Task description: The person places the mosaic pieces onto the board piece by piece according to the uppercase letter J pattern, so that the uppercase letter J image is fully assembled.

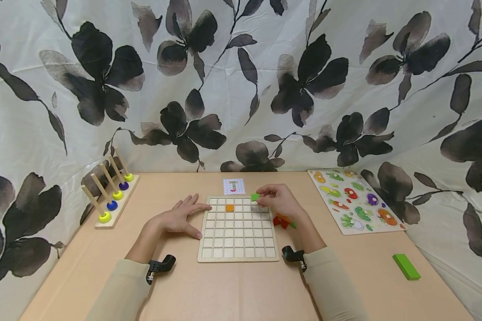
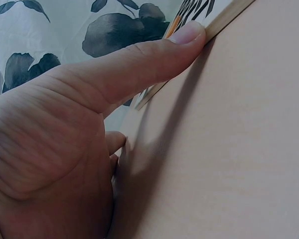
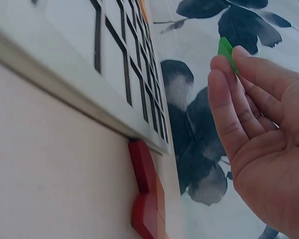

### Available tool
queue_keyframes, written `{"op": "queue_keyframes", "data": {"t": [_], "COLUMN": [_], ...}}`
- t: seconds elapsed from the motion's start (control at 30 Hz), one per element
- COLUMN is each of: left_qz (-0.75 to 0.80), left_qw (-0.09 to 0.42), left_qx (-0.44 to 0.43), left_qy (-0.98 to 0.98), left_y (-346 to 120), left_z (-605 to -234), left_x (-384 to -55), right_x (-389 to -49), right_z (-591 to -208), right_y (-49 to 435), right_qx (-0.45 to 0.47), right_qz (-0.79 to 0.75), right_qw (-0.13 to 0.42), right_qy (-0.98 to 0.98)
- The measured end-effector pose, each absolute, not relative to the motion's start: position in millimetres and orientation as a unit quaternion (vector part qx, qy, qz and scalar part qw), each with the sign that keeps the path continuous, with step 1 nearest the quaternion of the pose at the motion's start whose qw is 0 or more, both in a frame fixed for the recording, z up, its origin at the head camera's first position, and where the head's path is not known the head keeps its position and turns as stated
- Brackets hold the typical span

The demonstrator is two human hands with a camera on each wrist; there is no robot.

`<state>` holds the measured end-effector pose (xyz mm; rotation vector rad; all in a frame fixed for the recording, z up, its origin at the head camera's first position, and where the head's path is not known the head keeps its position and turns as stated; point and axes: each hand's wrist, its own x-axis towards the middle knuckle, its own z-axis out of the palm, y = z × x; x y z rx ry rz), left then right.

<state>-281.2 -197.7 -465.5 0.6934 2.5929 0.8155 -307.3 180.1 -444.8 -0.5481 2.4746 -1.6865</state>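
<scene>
A white grid board [image 1: 238, 254] lies on the table with one orange square tile [image 1: 230, 207] in its upper rows. My right hand [image 1: 281, 200] pinches a small green tile [image 1: 255, 196] between thumb and fingertips, above the board's upper right corner; the right wrist view shows the green tile [image 3: 225, 48] raised clear of the board [image 3: 65, 69]. With fingers spread, my left hand [image 1: 178, 218] touches the board's left edge. Its thumb [image 2: 184, 37] presses the edge in the left wrist view. Just above the board lies a small pattern card [image 1: 234, 186].
Beside the board's right edge lie several red, orange and green pieces [image 1: 283, 221], partly behind my right hand. A peg stand [image 1: 116, 196] with yellow and blue rings is at left. A vegetable picture board [image 1: 355, 200] and a green block [image 1: 406, 266] lie at right.
</scene>
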Motion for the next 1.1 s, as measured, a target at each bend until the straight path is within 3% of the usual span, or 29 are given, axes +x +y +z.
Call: {"op": "queue_keyframes", "data": {"t": [0.7, 1.1], "left_qz": [0.290, 0.295], "left_qw": [0.166, 0.170], "left_qx": [0.243, 0.239], "left_qy": [0.911, 0.909], "left_y": [-197.3, -197.3], "left_z": [-465.4, -464.3], "left_x": [-279.8, -280.4], "right_x": [-305.1, -310.0], "right_z": [-452.0, -469.4], "right_y": [134.1, 132.0], "right_qx": [-0.160, -0.190], "right_qz": [-0.587, -0.526], "right_qw": [0.059, 0.054], "right_qy": [0.791, 0.827]}}
